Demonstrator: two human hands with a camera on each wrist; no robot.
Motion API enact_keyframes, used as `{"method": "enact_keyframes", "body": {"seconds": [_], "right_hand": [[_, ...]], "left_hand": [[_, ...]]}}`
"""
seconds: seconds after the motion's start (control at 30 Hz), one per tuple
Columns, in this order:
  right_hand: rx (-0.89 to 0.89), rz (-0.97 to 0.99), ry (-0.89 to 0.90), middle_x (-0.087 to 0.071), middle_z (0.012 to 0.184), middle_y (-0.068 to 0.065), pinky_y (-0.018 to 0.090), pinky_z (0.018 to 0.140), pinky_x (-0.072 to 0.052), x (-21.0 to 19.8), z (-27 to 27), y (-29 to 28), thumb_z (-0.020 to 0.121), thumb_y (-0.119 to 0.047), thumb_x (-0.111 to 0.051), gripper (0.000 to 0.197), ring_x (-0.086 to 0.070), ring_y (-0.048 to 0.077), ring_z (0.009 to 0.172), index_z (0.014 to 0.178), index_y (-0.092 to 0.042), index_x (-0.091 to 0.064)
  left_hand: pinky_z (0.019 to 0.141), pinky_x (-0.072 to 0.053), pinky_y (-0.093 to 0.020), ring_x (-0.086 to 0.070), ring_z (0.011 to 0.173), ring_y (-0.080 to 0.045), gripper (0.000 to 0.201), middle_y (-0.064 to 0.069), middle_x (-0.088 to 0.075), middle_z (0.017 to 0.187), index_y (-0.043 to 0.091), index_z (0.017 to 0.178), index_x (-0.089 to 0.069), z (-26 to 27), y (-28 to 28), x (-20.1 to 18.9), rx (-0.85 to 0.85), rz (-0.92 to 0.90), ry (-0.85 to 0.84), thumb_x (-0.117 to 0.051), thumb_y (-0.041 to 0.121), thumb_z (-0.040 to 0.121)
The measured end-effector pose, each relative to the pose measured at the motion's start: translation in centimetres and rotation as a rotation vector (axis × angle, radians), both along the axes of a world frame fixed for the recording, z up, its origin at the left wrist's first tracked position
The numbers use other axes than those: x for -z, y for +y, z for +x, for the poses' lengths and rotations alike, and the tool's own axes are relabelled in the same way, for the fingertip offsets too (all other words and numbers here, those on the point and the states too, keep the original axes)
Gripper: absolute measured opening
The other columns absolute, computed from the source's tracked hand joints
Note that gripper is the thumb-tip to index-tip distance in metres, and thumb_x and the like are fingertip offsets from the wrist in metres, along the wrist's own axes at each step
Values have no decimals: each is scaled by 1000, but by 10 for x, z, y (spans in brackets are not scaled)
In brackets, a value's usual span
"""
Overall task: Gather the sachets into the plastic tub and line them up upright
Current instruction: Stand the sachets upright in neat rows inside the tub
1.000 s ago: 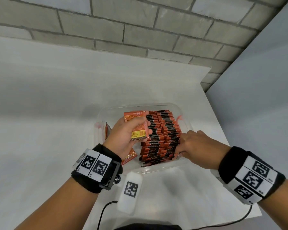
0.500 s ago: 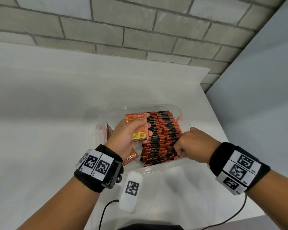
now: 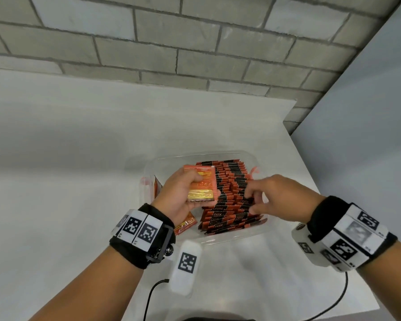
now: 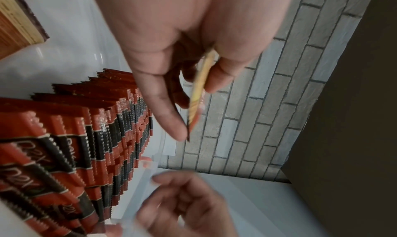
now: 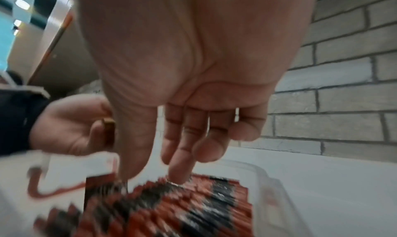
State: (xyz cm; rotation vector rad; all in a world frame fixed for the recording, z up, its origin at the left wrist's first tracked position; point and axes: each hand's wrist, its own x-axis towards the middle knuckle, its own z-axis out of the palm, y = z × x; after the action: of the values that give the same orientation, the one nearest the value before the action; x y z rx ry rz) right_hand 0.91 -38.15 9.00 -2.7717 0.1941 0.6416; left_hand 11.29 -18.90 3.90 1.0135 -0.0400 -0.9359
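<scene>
A clear plastic tub (image 3: 257, 158) stands on the white table and holds a long row of red and black sachets (image 3: 229, 193) set on edge. My left hand (image 3: 183, 193) grips a small stack of orange sachets (image 3: 203, 186) above the tub's left half, thumb across their face; the left wrist view shows that stack (image 4: 198, 94) edge-on between thumb and fingers. My right hand (image 3: 264, 198) hovers over the row's right side with fingers spread and relaxed. In the right wrist view its fingertips (image 5: 178, 174) just reach the sachet tops (image 5: 193, 206).
More orange sachets (image 3: 185, 224) lie in the tub's left part, under my left wrist. A white tagged device (image 3: 185, 265) with a black cable lies on the table in front of the tub. A brick wall runs behind; the table's right edge is close.
My right hand has lifted from the near end of the row and opened its fingers over the sachet tops. The left hand still holds the orange stack in nearly the same place.
</scene>
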Motion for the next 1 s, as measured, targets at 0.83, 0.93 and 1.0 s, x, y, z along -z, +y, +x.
{"method": "enact_keyframes", "body": {"seconds": [0.83,0.93,1.0], "right_hand": [[493,788,-607,-68,90,-4,27,81,-51,8,-4,42,86,-25,-66,21,-64,14,86,105,-26,-57],[555,890,-663,-71,87,1,24,71,-50,5,-1,39,88,-11,-64,9,-63,11,77,93,-18,-63],[644,990,-660,-72,81,1,25,67,-51,-2,1,32,90,-5,-59,11,-64,10,72,87,-15,-63]], "left_hand": [[64,-57,-30,-68,80,-19,17,-12,-70,91,2,105,-61,-2,-16,-36,-166,-1,-236,-51,-3,92],[70,-59,-37,-67,79,-21,13,-13,-68,91,4,96,-59,-11,-21,-39,-169,-29,-190,-51,-5,91],[75,-57,-36,-67,80,-16,11,-9,-68,93,8,94,-58,-19,-23,-41,-119,34,-178,-53,-1,90]]}}
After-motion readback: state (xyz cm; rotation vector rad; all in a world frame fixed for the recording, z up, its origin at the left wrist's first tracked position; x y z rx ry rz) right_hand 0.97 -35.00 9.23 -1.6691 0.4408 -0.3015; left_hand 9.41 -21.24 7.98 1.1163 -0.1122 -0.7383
